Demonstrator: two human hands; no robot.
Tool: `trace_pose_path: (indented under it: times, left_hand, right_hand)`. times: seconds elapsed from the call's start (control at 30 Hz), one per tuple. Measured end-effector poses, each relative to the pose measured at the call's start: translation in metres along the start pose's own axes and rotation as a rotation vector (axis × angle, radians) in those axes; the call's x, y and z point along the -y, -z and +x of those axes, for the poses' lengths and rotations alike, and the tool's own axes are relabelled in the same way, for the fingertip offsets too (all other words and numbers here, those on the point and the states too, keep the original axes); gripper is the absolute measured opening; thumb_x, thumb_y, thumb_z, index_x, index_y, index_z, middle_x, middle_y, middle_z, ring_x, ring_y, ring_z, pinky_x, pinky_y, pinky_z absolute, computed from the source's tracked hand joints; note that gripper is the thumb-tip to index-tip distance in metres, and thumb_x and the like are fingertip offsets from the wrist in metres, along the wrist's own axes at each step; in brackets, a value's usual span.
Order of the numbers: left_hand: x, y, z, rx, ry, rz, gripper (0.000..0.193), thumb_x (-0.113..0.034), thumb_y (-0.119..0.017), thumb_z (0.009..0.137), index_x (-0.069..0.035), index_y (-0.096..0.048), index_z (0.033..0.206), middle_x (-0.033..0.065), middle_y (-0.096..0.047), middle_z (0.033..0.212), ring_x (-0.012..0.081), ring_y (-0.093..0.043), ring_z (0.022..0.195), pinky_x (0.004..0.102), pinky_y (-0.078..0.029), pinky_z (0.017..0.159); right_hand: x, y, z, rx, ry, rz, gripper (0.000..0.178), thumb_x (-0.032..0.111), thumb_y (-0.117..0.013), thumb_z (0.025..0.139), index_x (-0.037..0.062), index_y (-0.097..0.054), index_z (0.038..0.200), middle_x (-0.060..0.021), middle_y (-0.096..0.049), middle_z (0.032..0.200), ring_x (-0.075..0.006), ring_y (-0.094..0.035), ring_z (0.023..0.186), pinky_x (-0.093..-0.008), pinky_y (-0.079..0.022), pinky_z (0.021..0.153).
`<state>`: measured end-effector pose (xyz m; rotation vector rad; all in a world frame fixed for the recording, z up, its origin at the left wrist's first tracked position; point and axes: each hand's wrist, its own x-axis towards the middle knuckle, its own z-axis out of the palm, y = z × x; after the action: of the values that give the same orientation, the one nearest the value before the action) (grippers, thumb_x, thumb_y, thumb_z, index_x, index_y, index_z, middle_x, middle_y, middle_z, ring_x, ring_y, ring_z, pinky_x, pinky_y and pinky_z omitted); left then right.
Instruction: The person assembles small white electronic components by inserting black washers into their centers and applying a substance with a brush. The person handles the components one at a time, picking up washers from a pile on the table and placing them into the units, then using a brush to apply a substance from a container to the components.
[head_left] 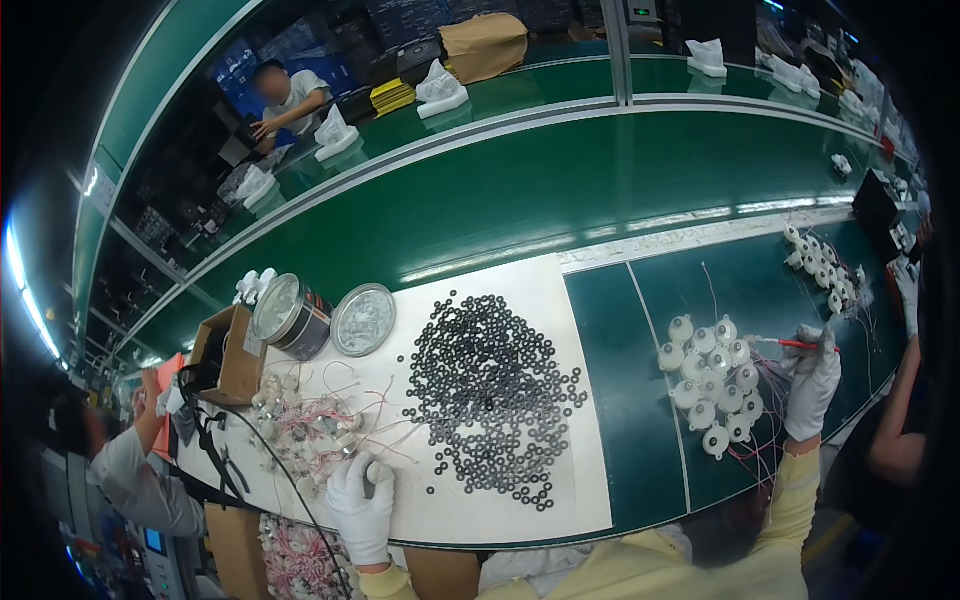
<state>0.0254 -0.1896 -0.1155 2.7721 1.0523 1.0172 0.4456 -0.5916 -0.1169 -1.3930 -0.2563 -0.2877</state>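
My right hand (812,385), in a white glove, is closed on a thin red-handled tool (800,344). Its pale tip points left, towards a cluster of round white wired parts (712,385) with dark centres. Red and white wires trail from that cluster under the hand. At the near edge of the white sheet, my gloved left hand (362,510) curls its fingers into a ring; whatever they hold, if anything, is hidden. Beside it lies a heap of similar parts with pink wires (310,425). Many small black rings (490,390) are spread between the hands.
An open metal can (292,320), its round lid (364,320) and a cardboard box (232,350) stand back left. Pliers (234,470) lie near a black cable. More white parts (825,268) sit far right. Behind runs a green conveyor (520,190). Other people work left, right and beyond.
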Motion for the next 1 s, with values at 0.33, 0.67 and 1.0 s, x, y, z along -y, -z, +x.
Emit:
trace_pose_path:
  times: [0.33,0.67,1.0]
  left_hand:
    - [-0.006,0.004,0.006,-0.124,-0.057,0.108,0.035,-0.016,-0.080,0.077,-0.013,-0.068,0.110,0.0048,-0.065,0.085,0.0286,-0.060,0.070,0.0420,-0.047,0.062]
    - [-0.007,0.003,0.005,-0.083,0.041,0.076,0.033,-0.013,-0.078,0.078,-0.011,-0.068,0.110,0.0027,-0.063,0.081,0.0259,-0.057,0.069,0.0408,-0.046,0.063]
    - [-0.012,0.007,0.010,-0.101,0.052,0.094,0.026,-0.015,-0.079,0.077,-0.013,-0.068,0.100,0.0020,-0.062,0.076,0.0264,-0.056,0.064,0.0406,-0.046,0.058]
  right_hand:
    - [-0.011,0.026,0.011,-0.019,-0.014,0.208,0.047,0.041,-0.047,0.107,0.0028,-0.057,0.132,-0.0058,-0.061,0.114,-0.0104,-0.054,0.088,-0.0241,-0.045,0.071]
    - [-0.027,0.027,0.019,-0.080,0.170,0.014,0.048,0.041,-0.045,0.108,0.0132,-0.050,0.147,-0.0052,-0.058,0.125,-0.0089,-0.051,0.081,-0.0199,-0.036,0.062]
    - [-0.032,0.054,0.027,0.145,0.117,0.160,0.048,0.017,-0.045,0.106,0.0163,-0.041,0.154,-0.0037,-0.055,0.130,-0.0082,-0.051,0.088,-0.0198,-0.041,0.071]
